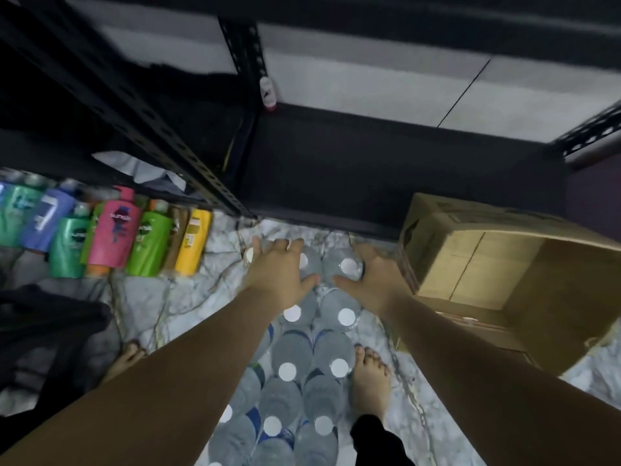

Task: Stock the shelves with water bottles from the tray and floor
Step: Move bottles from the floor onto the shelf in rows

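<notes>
Several clear water bottles [295,351] with white caps stand in rows on the marble floor between my feet. Both hands reach down to the far end of the rows, near the foot of the black metal shelf [369,169]. My left hand [280,267] lies with spread fingers over the tops of the far left bottles. My right hand [369,277] cups the side of the far right bottle [346,265], whose cap shows beside the thumb. Whether either hand has a firm grip is not visible.
An open cardboard box [497,274] lies on its side at the right, close to my right hand. Colourful shampoo bottles [114,230] line the floor at the left under another shelf. Dark cloth [47,331] lies at lower left. My bare feet [369,378] flank the bottles.
</notes>
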Available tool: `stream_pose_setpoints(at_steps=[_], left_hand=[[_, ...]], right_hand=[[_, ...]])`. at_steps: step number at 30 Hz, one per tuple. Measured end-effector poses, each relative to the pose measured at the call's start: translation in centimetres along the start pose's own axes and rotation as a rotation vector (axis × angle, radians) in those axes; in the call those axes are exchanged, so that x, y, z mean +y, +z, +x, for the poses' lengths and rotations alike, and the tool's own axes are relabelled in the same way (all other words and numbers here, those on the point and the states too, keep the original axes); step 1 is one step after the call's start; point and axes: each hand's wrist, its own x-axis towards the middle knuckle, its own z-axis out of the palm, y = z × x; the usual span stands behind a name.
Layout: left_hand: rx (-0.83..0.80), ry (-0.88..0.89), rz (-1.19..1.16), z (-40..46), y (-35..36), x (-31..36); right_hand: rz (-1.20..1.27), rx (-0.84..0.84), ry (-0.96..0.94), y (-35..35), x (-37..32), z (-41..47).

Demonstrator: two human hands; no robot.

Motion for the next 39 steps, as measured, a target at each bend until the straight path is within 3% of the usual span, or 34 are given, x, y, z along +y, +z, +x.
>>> stream_pose_setpoints(at_steps=[8, 13, 17, 28, 33, 39], left_hand=[[-0.020, -0.027, 0.064, 3.4, 3.3, 1.1], [0.043, 0.058, -0.172, 4.1, 4.4, 0.2], [0.079, -0.020, -0.362, 4.6, 4.5, 0.0], [0.135, -0.067, -0.495, 4.6, 4.8, 0.9], [0.192, -0.087, -0.532, 2.1, 2.2, 1.1], [0.283, -0.069, -0.624, -4.4, -7.4, 2.6]], right_hand=[[-0.022, 0.014, -0.024, 3.4, 2.6, 4.6], [0.017, 0.061, -0.130, 2.9, 4.3, 5.5], [0.035, 0.087, -0.162, 3.2, 5.1, 5.7], [0.196, 0.179, -0.088, 5.0, 6.0, 5.7], [0.201, 0.242, -0.053, 2.5, 5.3, 2.5], [0.270, 0.368, -0.110, -4.7, -0.2, -5.7]])
